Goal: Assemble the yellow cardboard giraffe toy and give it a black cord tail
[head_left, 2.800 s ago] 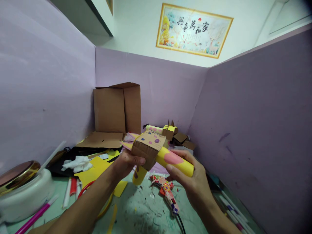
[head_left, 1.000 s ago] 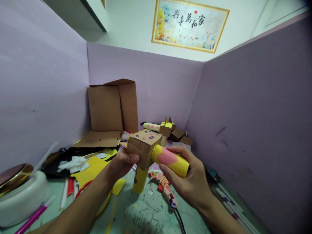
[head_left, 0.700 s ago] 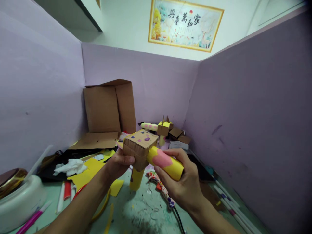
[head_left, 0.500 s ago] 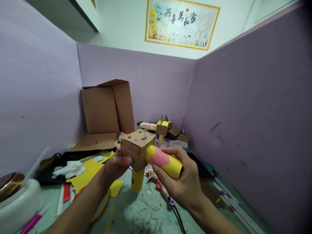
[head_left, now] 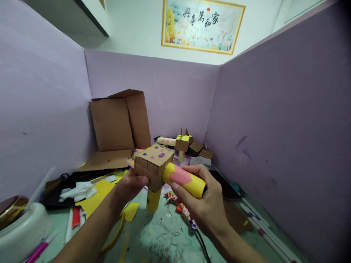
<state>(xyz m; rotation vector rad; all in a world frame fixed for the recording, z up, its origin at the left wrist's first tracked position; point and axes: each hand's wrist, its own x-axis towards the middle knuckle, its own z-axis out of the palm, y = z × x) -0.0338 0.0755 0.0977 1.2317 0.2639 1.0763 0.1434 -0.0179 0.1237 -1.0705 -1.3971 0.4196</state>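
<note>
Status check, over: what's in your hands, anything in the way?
Left hand gripping spotted cardboard box. Right hand gripping yellow tube at box's side. Corded patterned tool lying below, partly behind right hand.

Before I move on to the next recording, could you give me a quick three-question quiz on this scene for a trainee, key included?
1. True or false: the left hand grips the spotted cardboard box.

2. What does the right hand hold?
A) the crumpled white tissue
B) the yellow tube with a pink patch
C) the magenta pen

3. Fill in the colour: a ____ cord runs from the floral-patterned tool.

Key: 1 true; 2 B; 3 black.
</note>
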